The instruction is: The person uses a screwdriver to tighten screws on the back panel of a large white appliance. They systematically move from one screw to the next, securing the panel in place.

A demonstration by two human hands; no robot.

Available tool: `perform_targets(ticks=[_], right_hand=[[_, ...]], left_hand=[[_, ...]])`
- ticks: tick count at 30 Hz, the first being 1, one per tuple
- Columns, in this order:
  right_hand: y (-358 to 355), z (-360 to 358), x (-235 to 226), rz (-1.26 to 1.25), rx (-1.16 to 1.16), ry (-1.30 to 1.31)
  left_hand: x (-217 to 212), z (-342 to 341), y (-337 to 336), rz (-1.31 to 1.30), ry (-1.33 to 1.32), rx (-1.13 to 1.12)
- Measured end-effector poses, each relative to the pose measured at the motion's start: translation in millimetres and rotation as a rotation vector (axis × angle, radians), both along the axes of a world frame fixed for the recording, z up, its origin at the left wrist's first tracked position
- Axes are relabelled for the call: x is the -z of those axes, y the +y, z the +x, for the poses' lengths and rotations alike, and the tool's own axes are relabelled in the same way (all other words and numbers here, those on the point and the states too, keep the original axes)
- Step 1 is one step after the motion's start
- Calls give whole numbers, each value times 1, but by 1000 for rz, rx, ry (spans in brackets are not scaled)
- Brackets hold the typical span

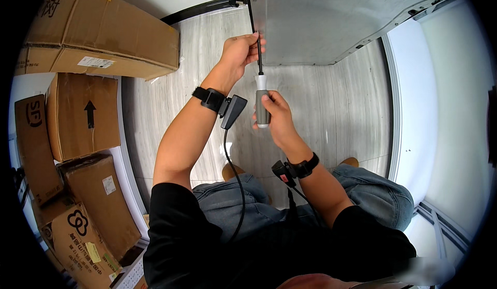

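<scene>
Taking the screwdriver (261, 89) as the landmark, cardboard boxes (83, 113) were stacked far to its left, along the wall and well apart from the work. Just left of its dark shaft, the left hand (239, 52) was raised, its grip pinched around the shaft near the edge of the grey panel (321, 19) that stood above the floor (341, 107). Below that hand, a black wrist strap (209, 99) carried a small unit whose cable (235, 185) hung down toward the lap. The right hand (275, 114) sat at the lower end of the screwdriver, its grip wrapped tight around the grey handle, thumb laid along it. The tip was hidden against the panel's edge, so its seating could not be told. If the right hand pushed off-axis, the tip could likely have slipped out and scraped the panel or jabbed the left fingers beside it. The dangling cable might also have snagged a knee.
</scene>
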State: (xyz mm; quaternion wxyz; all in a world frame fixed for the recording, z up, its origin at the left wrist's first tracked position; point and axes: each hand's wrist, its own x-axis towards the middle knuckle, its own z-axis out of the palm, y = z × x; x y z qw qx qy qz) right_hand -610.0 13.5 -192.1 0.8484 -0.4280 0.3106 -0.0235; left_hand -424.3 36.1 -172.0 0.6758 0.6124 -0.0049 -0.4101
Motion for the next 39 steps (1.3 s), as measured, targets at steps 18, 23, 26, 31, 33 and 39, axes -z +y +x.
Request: perform_targets(ticks=[18,23,26,31,33,39], right_hand=[[0,-3,8,302,122,36],[0,-3,5,273,85,-44],[5,-1,10,223,132,31],[4,-1,6,324,117,22],[1,-1,4,381,77,19],[3,1,7,293,74,44]], left_hand=[[-8,-4,0,20,-3,44],[-8,-3,1,12,-7,65],[-9,-4,2,-14,4,78],[-9,-4,2,-7,1,85],[-10,-4,3,-12,-1,78],[-7,-4,2,-36,-5,85]])
